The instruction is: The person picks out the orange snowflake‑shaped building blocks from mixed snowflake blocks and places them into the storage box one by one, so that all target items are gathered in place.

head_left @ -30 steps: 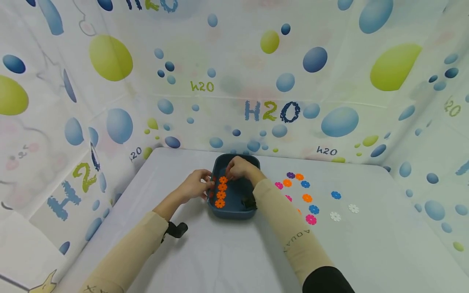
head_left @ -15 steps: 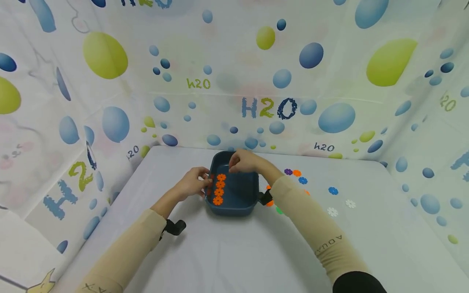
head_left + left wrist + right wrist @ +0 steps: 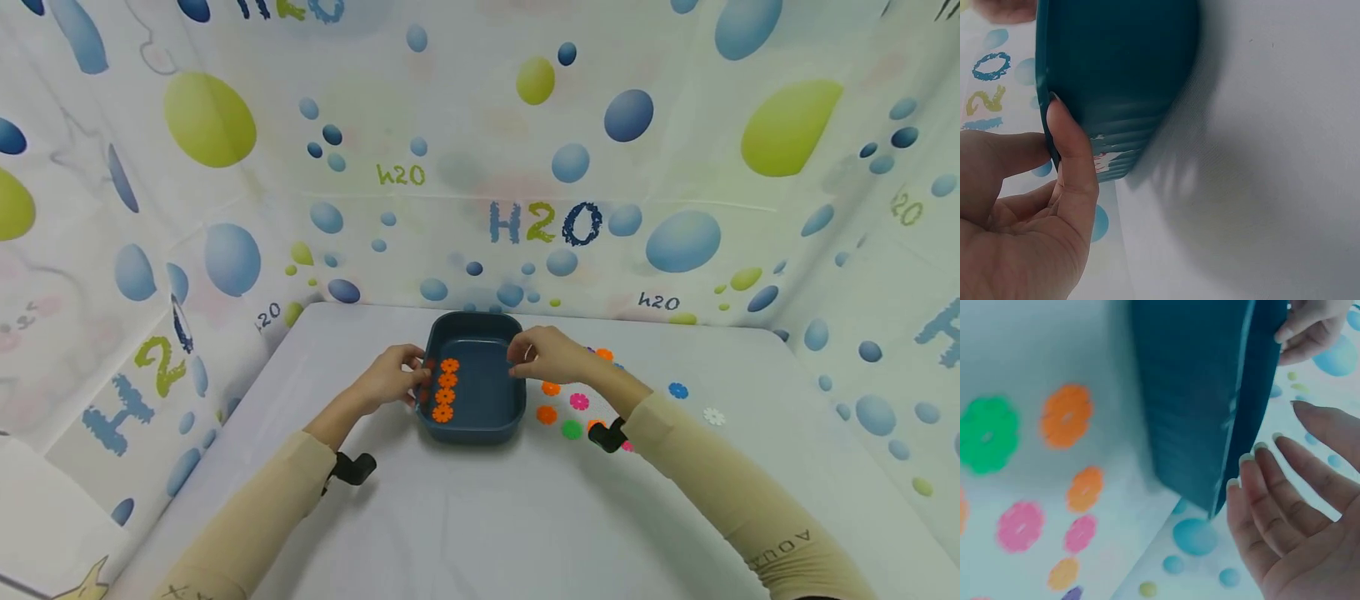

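A dark blue rectangular plastic basin (image 3: 487,396) stands on the white table. Along its inner left side, several orange flower-shaped pieces (image 3: 446,396) lie in a row. My left hand (image 3: 390,379) pinches the basin's left rim; in the left wrist view that hand (image 3: 1041,206) has thumb and fingers on either side of the basin wall (image 3: 1116,69). At the opposite rim hovers my right hand (image 3: 551,354). In the right wrist view, its fingers (image 3: 1272,512) are loosely extended beside the basin (image 3: 1191,406), and nothing shows between them and the thumb.
Right of the basin lie loose flower pieces: a green one (image 3: 572,429), a pink one (image 3: 579,402), a blue one (image 3: 678,390), a white one (image 3: 714,416) and several orange ones. The right forearm covers part of them. A patterned cloth wall (image 3: 450,108) rises behind the table.
My right hand has come up out of the basin and moved right to its right rim, its fingers loosening. The left hand has kept its place on the rim. The view has shifted slightly.
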A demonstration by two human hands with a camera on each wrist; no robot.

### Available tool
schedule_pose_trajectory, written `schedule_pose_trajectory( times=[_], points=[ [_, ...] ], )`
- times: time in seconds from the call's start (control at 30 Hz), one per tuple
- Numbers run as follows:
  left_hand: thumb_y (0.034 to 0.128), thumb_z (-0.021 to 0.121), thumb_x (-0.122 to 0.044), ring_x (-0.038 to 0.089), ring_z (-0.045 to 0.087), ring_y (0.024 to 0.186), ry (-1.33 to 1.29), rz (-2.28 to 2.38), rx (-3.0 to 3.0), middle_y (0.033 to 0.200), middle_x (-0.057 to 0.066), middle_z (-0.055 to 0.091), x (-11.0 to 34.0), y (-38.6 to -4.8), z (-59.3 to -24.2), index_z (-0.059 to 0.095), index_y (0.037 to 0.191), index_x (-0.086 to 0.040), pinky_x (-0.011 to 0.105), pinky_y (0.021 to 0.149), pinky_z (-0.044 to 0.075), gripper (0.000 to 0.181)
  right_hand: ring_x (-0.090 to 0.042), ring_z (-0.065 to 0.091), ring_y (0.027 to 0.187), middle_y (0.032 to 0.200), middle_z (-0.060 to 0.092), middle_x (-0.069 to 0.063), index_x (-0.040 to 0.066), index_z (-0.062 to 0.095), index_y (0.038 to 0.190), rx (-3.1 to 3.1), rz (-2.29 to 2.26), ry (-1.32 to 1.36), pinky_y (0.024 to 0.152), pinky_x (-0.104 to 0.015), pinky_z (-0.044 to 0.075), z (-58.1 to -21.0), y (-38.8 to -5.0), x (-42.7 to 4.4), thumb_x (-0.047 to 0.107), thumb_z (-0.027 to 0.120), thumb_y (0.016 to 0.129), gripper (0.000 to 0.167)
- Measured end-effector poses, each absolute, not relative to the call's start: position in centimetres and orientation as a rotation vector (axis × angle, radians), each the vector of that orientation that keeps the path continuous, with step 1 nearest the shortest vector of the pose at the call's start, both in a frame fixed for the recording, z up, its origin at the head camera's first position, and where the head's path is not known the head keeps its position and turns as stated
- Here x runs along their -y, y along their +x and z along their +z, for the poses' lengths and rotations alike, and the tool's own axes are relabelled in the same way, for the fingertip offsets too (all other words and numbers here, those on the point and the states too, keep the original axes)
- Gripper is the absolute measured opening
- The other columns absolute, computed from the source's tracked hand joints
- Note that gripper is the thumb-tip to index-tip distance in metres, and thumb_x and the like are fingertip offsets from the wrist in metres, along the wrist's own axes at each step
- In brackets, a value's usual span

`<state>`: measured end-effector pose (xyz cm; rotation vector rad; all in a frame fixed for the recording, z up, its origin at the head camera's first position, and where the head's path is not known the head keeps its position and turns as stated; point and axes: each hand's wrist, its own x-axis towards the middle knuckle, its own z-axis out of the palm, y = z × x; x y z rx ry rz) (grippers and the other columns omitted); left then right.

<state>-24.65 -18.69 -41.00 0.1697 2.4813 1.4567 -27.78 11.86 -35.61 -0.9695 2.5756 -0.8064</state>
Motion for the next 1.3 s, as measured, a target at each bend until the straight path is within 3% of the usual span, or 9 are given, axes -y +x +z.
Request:
schedule_pose_trajectory(
  times=[0.37,0.57,0.8,1.3],
  points=[
    [0.1052,0.056,-0.008,0.022,0.062,0.075,0.176,1.478,-2.478,0.104,0.016,0.051,18.9,-24.5,-41.0,0.042,0.144,0.011,0.032,0.062,0.062,0.045,-0.023,0.063,0.095,0.105,0.069,-0.007,0.004,0.07,0.114,-2.65,-0.834,-0.959,0.082,-0.033,0.058,-36.2,-26.4,-18.1,0.013,0.073,0.094,0.022],
    [0.1055,0.055,-0.008,0.021,0.062,0.075,0.178,1.474,-2.47,0.105,0.017,0.051,18.7,-24.5,-41.0,0.04,0.145,0.012,0.031,0.062,0.062,0.046,-0.024,0.062,0.095,0.102,0.068,-0.005,0.001,0.069,0.116,-2.709,-0.816,-0.774,0.075,-0.028,0.057,-37.8,-26.0,-22.4,0.013,0.074,0.094,0.026],
    [0.1052,0.055,-0.008,0.02,0.062,0.072,0.197,1.476,-2.47,0.105,0.016,0.052,18.7,-24.7,-41.0,0.039,0.146,0.013,0.031,0.062,0.062,0.049,-0.025,0.059,0.096,0.104,0.066,-0.009,-0.003,0.067,0.119,-2.723,-0.853,-0.603,0.079,-0.031,0.056,-39.9,-26.2,-26.6,0.014,0.074,0.095,0.03],
    [0.1056,0.056,-0.009,0.02,0.061,0.075,0.191,1.492,-2.47,0.105,0.017,0.052,18.7,-24.5,-41.2,0.04,0.146,0.012,0.031,0.062,0.062,0.048,-0.024,0.056,0.097,0.105,0.064,-0.008,0.002,0.066,0.12,-2.652,-0.881,-0.367,0.085,-0.033,0.055,-43.2,-27.0,-29.4,0.022,0.074,0.096,0.033]
  ],
)
